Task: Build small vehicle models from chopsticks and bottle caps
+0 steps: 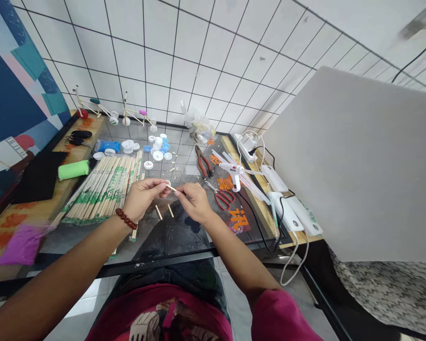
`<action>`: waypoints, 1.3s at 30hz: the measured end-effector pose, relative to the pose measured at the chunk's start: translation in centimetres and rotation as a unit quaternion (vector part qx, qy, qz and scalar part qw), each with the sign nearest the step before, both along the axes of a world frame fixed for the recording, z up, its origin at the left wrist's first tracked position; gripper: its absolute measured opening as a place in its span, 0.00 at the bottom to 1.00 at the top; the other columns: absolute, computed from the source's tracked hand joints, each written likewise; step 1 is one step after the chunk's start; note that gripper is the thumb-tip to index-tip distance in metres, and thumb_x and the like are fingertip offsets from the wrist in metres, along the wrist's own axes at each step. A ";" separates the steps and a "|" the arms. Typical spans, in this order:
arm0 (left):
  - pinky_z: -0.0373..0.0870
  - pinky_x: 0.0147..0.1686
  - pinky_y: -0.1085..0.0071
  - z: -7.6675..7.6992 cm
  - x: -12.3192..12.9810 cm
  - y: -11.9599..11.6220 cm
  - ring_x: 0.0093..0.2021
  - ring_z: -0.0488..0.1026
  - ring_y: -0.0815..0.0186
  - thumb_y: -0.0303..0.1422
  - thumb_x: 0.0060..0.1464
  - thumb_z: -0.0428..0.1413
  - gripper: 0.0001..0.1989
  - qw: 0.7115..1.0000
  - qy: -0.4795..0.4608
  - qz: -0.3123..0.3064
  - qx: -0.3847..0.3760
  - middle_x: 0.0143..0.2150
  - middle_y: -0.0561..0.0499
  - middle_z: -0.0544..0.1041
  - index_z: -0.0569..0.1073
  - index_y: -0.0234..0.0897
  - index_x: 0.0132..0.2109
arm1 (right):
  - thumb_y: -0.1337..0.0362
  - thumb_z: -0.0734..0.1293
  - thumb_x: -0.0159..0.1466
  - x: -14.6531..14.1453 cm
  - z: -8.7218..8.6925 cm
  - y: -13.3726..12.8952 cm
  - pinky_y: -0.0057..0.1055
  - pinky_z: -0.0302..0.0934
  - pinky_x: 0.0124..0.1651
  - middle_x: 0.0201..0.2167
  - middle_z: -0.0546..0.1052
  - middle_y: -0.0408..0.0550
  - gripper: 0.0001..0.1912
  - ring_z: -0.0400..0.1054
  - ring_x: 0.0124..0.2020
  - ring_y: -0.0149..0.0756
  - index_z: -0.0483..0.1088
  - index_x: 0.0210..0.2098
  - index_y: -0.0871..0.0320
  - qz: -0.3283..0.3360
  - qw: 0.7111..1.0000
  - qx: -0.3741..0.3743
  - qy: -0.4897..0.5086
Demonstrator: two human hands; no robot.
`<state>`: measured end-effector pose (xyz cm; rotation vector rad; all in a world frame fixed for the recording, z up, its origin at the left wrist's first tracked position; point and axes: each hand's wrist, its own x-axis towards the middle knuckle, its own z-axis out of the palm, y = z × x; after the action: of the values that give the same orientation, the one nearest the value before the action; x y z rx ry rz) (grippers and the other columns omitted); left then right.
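Between my two hands is a short piece of wooden chopstick (171,188). My left hand (146,195), with a dark red bead bracelet at the wrist, pinches one end of it. The fingertips of my right hand (194,201) close on the other end. Below the hands, two more short stick pieces (158,212) lie on the dark glass tabletop (177,237). To the left of my left hand lies a bundle of wrapped chopsticks (102,189). Right of my right hand are red-handled cutters (224,199) and a white glue gun (234,173).
White and blue bottle caps (158,150) lie behind the hands, near red-handled pliers (202,162). Two small stick-and-cap models (133,113) stand by the tiled wall. A green roll (73,170) and purple packet (20,244) lie at left. Power strips (286,213) and cables are at right.
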<state>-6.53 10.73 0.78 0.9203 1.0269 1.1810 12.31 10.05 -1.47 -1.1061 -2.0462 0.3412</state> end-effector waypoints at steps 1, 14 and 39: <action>0.76 0.35 0.68 0.1 0.0 0.0 0.31 0.79 0.64 0.45 0.30 0.74 0.24 1.000 -0.001 -0.004 -0.003 0.29 0.45 0.82 0.82 0.32 0.33 | 0.57 0.62 0.71 0.0 0.0 0.0 0.33 0.59 0.42 0.29 0.79 0.45 0.14 0.72 0.33 0.34 0.75 0.35 0.56 -0.001 1.000 -0.006 0.023; 0.76 0.34 0.69 -0.1 -0.2 0.1 0.29 0.78 0.65 0.45 0.31 0.74 0.24 1.000 0.004 -0.003 -0.024 0.29 0.45 0.82 0.80 0.31 0.32 | 0.59 0.70 0.65 -0.4 -0.3 0.4 0.30 0.68 0.40 0.33 0.82 0.46 0.08 0.74 0.33 0.33 0.79 0.39 0.56 0.012 0.983 -0.034 0.179; 0.76 0.31 0.69 0.0 0.3 -0.8 0.27 0.77 0.66 0.45 0.38 0.72 0.19 0.995 -0.010 -0.096 0.021 0.28 0.48 0.81 0.79 0.34 0.30 | 0.44 0.73 0.58 -0.1 0.9 0.3 0.31 0.62 0.37 0.25 0.75 0.43 0.20 0.68 0.29 0.33 0.75 0.32 0.55 0.075 0.885 -0.247 0.387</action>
<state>-6.27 9.97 0.79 1.0141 0.8791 1.0522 12.19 10.35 -0.56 -0.8753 -1.3372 1.2258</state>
